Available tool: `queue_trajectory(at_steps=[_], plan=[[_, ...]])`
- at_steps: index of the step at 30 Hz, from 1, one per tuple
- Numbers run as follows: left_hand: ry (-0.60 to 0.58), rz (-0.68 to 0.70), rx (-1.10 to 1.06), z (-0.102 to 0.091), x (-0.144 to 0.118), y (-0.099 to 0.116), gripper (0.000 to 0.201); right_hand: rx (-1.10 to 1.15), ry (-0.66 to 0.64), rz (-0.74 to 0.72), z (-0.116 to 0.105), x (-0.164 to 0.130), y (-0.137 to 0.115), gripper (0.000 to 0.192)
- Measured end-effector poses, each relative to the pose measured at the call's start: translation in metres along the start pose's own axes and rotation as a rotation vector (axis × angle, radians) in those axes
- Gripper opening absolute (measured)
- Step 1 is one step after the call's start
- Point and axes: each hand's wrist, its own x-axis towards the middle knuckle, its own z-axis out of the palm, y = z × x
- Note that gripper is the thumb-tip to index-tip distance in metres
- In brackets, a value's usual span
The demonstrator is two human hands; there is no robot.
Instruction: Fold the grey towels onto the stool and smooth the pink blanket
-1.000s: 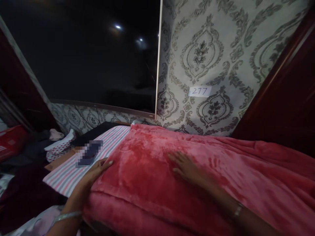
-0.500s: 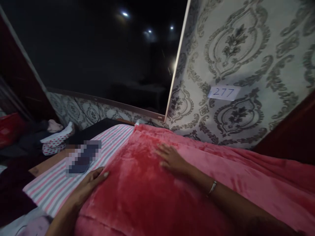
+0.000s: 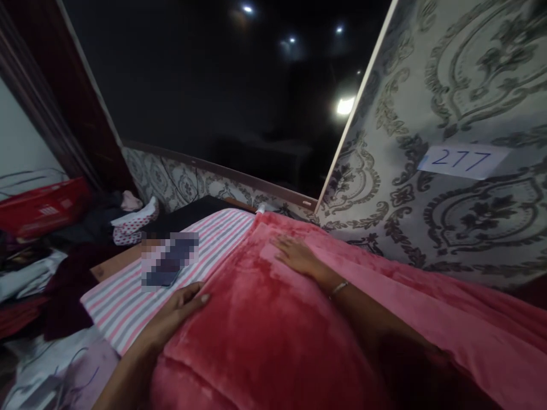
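Note:
A plush red blanket (image 3: 256, 319) spreads across the middle and right, its nap in lighter and darker patches. My left hand (image 3: 182, 304) is at its left edge, thumb on top of the red pile and the other fingers bent at the border, partly hidden; it appears to grip the edge. Farther in, my right hand (image 3: 297, 255) lies flat on the blanket with fingers stretched out, a bracelet (image 3: 339, 287) on the wrist. Beside my left hand is a striped pink, grey and white cloth (image 3: 128, 304), bearing a dark, pixelated flat object (image 3: 168, 265).
A large black screen (image 3: 222, 97) stands behind, next to patterned wallpaper (image 3: 397, 193) with a paper marked 277 (image 3: 464, 161). At left are a red bag (image 3: 47, 208), a white cloth with red dots (image 3: 134, 222) and heaped clothes (image 3: 34, 276).
The view has swung left, so the scene sits farther right and more of the left side shows. My right hand has slid slightly on the blanket; my left hand stays at its edge.

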Motion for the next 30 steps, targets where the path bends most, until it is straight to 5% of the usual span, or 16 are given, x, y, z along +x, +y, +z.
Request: queue_trajectory(at_steps=[3, 7, 12, 15, 21, 30], plan=[[0.005, 0.002, 0.016, -0.003, 0.001, -0.001, 0.061, -0.036, 0.032, 0.161, -0.002, 0.013, -0.003, 0.062], [-0.031, 0.032, 0.036, -0.007, 0.001, -0.005, 0.053, 0.023, -0.009, -0.139, 0.011, 0.030, -0.010, 0.061], [-0.036, 0.072, 0.042, -0.006, -0.002, -0.007, 0.052, 0.042, 0.015, 0.111, 0.021, 0.050, 0.003, 0.061], [-0.037, 0.071, 0.068, -0.005, -0.004, -0.004, 0.051, 0.055, 0.047, 0.121, 0.021, 0.040, 0.004, 0.063], [-0.060, 0.104, 0.025, -0.008, 0.003, -0.009, 0.049, -0.066, 0.047, -0.023, 0.028, -0.057, -0.012, 0.062], [0.001, 0.107, -0.007, -0.005, 0.009, -0.008, 0.062, -0.191, 0.109, 0.498, 0.014, -0.251, 0.081, 0.059]])
